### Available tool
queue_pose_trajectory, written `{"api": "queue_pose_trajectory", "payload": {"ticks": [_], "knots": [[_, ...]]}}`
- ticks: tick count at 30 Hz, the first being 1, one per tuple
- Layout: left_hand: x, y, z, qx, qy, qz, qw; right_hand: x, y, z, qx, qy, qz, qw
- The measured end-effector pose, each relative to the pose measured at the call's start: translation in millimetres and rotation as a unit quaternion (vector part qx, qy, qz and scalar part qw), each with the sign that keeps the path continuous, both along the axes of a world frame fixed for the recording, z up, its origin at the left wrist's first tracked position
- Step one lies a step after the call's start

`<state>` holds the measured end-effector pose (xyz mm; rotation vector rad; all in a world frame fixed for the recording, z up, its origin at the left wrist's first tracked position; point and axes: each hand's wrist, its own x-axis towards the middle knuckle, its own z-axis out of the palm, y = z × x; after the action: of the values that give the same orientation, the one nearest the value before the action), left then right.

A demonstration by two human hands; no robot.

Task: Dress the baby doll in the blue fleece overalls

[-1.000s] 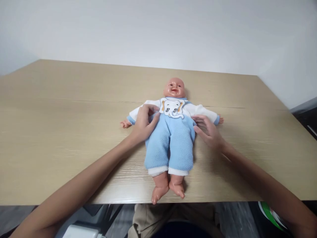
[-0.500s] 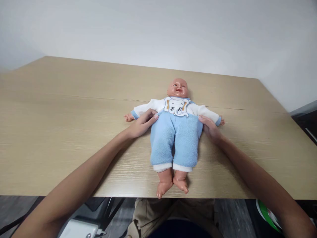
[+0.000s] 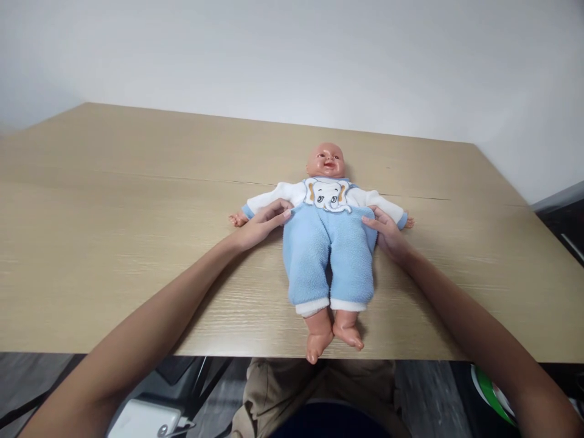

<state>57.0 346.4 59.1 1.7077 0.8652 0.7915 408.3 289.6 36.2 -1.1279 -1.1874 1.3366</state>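
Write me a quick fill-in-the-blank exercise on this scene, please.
The doll lies on its ____ on the table.
The animal shown on the doll's chest is an ____.
The pants are light ____ with white cuffs.
Between left hand and right hand, the ____ one is nearer the white device.

Missing words: back; elephant; blue; left.

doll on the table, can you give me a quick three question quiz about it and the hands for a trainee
1. Multiple choice: what does the patch on the doll's chest show?
A) a rabbit
B) an elephant
C) a bear
2. True or false: the left hand and the right hand are on opposite sides of the doll.
3. Fill in the blank: the leg cuffs are ____ in colour.

Key: 1. B; 2. true; 3. white
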Motion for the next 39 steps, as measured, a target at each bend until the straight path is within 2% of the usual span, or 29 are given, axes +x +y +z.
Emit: {"api": "queue_pose_trajectory", "payload": {"ticks": [7,15,23,27,31,39], "knots": [[-1,-5,4.2,-0.003,0.016,-0.027,1.0,-1,-3,1.1,-0.019,0.045,-0.004,0.999],[3,-1,0.4,-0.036,-0.002,-0.002,0.999,3,2,-12.9,0.016,-0.003,-0.02,1.0],[5,5,-5.6,0.006,0.014,0.019,1.0,2,0,-14.0,0.058,-0.066,-0.022,0.996],[3,7,-3.1,0.025,0.049,0.021,0.998,1,0,-12.2,0.067,-0.073,-0.03,0.995],[2,9,-0.2,0.008,0.067,0.006,0.998,2,0,-12.0,0.056,-0.065,-0.027,0.996],[5,9,-2.8,-0.048,0.015,0.0,0.999,6,2,-11.5,0.046,-0.069,-0.006,0.997]]}}
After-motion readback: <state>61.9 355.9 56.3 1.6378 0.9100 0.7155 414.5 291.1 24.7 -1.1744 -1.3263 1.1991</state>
